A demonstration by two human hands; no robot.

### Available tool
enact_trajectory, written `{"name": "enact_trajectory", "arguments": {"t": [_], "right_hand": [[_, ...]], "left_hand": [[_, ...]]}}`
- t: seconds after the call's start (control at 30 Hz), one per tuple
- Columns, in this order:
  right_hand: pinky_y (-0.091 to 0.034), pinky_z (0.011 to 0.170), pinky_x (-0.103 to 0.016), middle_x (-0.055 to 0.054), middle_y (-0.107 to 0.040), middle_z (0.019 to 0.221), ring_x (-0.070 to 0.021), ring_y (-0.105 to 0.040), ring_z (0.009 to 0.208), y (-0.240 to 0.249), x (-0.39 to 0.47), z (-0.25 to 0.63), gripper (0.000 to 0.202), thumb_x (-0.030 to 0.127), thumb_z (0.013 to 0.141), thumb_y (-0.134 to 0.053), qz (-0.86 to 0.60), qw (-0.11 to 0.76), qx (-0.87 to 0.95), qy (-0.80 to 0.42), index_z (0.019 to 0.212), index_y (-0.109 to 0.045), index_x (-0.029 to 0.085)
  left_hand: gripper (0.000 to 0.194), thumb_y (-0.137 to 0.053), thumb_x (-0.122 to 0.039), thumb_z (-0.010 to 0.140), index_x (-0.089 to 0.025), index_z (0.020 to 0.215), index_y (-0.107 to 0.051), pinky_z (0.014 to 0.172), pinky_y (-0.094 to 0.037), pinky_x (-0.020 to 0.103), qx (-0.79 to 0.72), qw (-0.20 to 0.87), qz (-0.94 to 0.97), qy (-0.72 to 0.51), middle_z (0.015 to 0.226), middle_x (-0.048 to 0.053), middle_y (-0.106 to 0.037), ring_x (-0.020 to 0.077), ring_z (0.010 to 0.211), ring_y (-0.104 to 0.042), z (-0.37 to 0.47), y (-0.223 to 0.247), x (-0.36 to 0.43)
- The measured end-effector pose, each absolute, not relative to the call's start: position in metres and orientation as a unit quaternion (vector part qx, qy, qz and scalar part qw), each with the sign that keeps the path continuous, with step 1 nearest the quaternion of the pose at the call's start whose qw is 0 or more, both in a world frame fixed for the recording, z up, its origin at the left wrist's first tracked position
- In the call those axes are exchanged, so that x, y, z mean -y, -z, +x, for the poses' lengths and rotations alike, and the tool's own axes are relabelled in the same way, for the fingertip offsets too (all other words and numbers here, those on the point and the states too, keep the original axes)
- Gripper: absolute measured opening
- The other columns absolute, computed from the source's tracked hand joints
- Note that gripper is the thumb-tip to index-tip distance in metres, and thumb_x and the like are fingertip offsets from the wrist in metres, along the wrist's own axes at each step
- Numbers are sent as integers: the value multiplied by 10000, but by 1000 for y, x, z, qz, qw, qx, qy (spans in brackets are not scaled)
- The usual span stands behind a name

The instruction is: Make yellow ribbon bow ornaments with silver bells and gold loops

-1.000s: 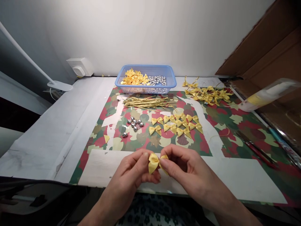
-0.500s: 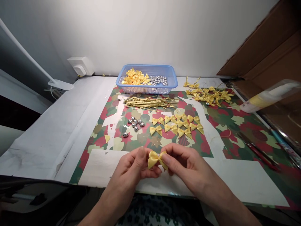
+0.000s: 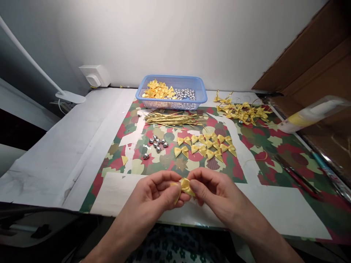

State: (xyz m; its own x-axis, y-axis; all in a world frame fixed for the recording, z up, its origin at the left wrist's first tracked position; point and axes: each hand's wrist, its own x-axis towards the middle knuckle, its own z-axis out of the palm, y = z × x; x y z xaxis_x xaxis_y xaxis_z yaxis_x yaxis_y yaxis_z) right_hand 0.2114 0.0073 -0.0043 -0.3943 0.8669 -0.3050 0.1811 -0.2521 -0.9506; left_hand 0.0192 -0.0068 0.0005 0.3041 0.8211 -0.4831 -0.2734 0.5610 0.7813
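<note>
Over the near edge of the table (image 3: 68,153), both hands grasp a single yellow bow (image 3: 186,185) of smooth, faintly shiny ribbon. The left hand (image 3: 156,193) pinches the bow's left part between thumb and fingers, partly hiding it; the right hand (image 3: 219,188) grips the right side with thumb and forefinger.

Beneath them lies a plain white strip (image 3: 117,190), overlapping a glossy sheet (image 3: 112,157) patterned in dark green, red and cream. Just beyond, to the right of centre, small bows (image 3: 199,149) lie flat in loose rows, each with two puffed loops and pointed tails. Left of these sits a cluster of silver bells (image 3: 157,143), rounded and mirror-bright, with one lying a little nearer.

Farther off, thin gold strips (image 3: 172,119) form a straight, wiry bundle. Behind it stands a blue plastic basket (image 3: 170,105) with perforated walls, holding crumpled-looking yellow bows on the left and silver beads on the right. At the far right, a tangled heap of yellow bows (image 3: 244,111) bristles with gold stems.
</note>
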Motion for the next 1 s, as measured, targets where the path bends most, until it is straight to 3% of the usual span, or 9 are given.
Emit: {"name": "enact_trajectory", "arguments": {"t": [0.1,0.23,0.33,0.43,0.53,0.63,0.77,0.87,1.0], "right_hand": [[-350,591,-240,25,-550,747,-114,-461,681,6,-4,207,366,527,991,-546,-483,265,572,-607,848,-606,196],[-282,535,-252,39,-442,678,-109,-370,619,7,0,200,449,554,1011,-473,-496,274,588,-578,751,-525,191],[-294,530,-245,45,-412,649,-104,-358,592,9,0,202,503,587,1018,-423,-486,295,569,-594,702,-446,196],[-344,565,-237,33,-481,692,-108,-427,620,9,-2,210,501,617,1023,-372,-480,299,559,-606,796,-520,195],[-350,594,-232,29,-526,754,-115,-468,687,6,0,221,388,562,1003,-493,-491,287,574,-589,895,-589,202],[-366,623,-234,29,-552,762,-123,-484,714,2,2,237,293,460,986,-565,-513,286,588,-556,852,-606,203],[-391,634,-250,12,-578,752,-146,-512,719,3,-9,278,283,433,966,-543,-600,312,594,-436,831,-623,197],[-371,590,-257,13,-537,704,-145,-479,660,6,-27,309,295,421,957,-510,-643,320,583,-379,804,-607,189],[-381,608,-272,-1,-598,708,-161,-519,667,12,-46,323,261,368,918,-542,-661,295,601,-339,741,-613,190]], "left_hand": [[252,-831,-284,819,-168,1010,-713,779,-581,226,-472,723,343,-371,834,18,-791,150,801,-759,20,2,8],[170,-817,-280,830,-177,913,-711,708,-557,179,-491,678,370,-402,727,-28,-751,119,734,-738,21,8,9],[215,-805,-295,841,-197,991,-686,713,-553,188,-486,696,358,-388,678,-48,-724,123,727,-739,20,9,8],[261,-794,-293,849,-204,1049,-652,718,-539,196,-486,694,372,-378,675,-57,-700,126,731,-731,23,5,5],[279,-759,-308,879,-217,1107,-625,674,-505,182,-487,671,427,-362,691,-56,-688,115,718,-688,32,3,1],[379,-715,-323,908,-239,1248,-570,692,-517,205,-467,661,487,-329,778,-26,-726,138,766,-682,42,5,-3],[487,-711,-334,898,-266,1353,-551,940,-545,294,-461,655,510,-314,1141,60,-755,220,1072,-704,52,12,-6],[381,-707,-376,896,-275,1260,-656,949,-557,289,-479,631,510,-335,1233,64,-735,239,1100,-707,56,15,-5],[305,-683,-464,894,-279,1130,-741,883,-582,252,-489,622,506,-343,1172,48,-768,236,1024,-734,60,16,-2]]}}
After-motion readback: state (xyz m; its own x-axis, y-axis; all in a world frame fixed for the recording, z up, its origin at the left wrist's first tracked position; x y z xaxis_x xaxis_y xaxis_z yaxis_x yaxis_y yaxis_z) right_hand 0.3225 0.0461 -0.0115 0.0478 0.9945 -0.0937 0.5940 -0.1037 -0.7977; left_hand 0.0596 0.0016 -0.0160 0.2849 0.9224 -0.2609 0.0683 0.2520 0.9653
